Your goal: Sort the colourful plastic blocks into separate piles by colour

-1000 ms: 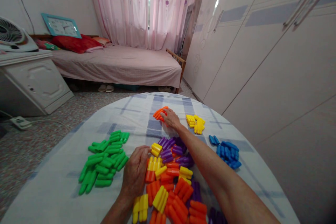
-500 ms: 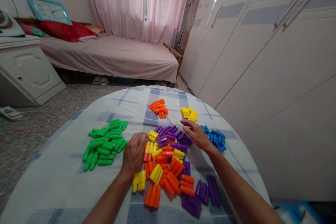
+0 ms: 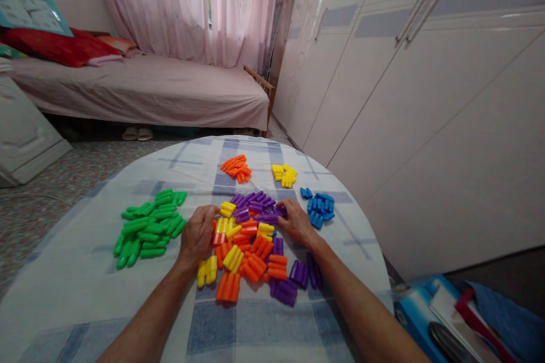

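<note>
My left hand [image 3: 199,235] rests at the left edge of a mixed heap of glossy plastic pieces, each like rounded tubes joined side by side. Its fingers curl down toward the heap beside a yellow piece [image 3: 227,209], and their tips are mostly hidden. On the heap's right side, my right hand [image 3: 297,222] has thumb and forefinger around a purple piece [image 3: 281,211]. Between the hands lie more purple pieces [image 3: 255,202], orange pieces [image 3: 254,266] and yellow pieces [image 3: 233,259]. Closer to me, purple pieces [image 3: 284,292] lie by my right forearm.
Green pieces [image 3: 149,226] form a pile at the left of the round table's checked cloth [image 3: 238,329]. Separate piles of orange [image 3: 237,168], yellow [image 3: 285,175] and blue pieces [image 3: 320,207] sit farther back. A wardrobe [image 3: 409,142] stands to the right, a bed [image 3: 162,88] beyond.
My right hand has drawn back from near the far yellow pile to the purple pieces. My left hand stays beside the heap. The whole view has turned to the right.
</note>
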Tool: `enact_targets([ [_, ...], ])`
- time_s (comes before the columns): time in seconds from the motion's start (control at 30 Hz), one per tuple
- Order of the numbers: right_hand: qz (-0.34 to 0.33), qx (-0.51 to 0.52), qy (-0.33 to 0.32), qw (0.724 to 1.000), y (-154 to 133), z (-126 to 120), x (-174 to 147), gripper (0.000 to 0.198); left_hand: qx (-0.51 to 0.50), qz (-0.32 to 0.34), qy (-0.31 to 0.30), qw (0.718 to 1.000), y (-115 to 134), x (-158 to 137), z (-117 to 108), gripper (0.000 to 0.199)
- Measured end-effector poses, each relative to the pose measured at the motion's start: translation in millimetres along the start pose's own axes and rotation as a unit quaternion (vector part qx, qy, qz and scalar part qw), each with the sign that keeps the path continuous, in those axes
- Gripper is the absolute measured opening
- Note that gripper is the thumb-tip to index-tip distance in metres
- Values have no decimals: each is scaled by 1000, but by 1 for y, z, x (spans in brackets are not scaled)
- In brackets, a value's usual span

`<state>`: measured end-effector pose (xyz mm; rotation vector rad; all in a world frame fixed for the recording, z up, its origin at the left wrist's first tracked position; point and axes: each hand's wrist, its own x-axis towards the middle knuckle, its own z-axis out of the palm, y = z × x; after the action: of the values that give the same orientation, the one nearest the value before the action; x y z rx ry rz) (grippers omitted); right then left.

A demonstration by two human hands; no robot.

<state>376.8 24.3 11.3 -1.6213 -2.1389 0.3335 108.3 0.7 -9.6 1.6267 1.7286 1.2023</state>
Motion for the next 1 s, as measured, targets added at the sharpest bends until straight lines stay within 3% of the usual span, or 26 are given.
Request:
enact_targets([
  [0.13,3,16,33,999,5,-10,-15,35,-10,-1,-1,1000,0,0,0,47],
  [0.3,44,75,93,992,11,-42,-66,31,-4,7,-3,1000,-1,0,0,47],
  [0.4,60,90,83,991,9,-49,-103,32,4,2,2,1000,-2,0,0,48],
  [0.53,50,72,48,995,1,-38,-134,34,2,-3,4,1000,-2,0,-1,49],
  [0.77,10,45,21,999,-10,-31,-140,40,-3,2,0,1000,1,-1,-2,48],
  [1.0,-17,23,-18,999,-6,-41,-152,22,-10,-3,1,1000,-1,0,-2,49],
])
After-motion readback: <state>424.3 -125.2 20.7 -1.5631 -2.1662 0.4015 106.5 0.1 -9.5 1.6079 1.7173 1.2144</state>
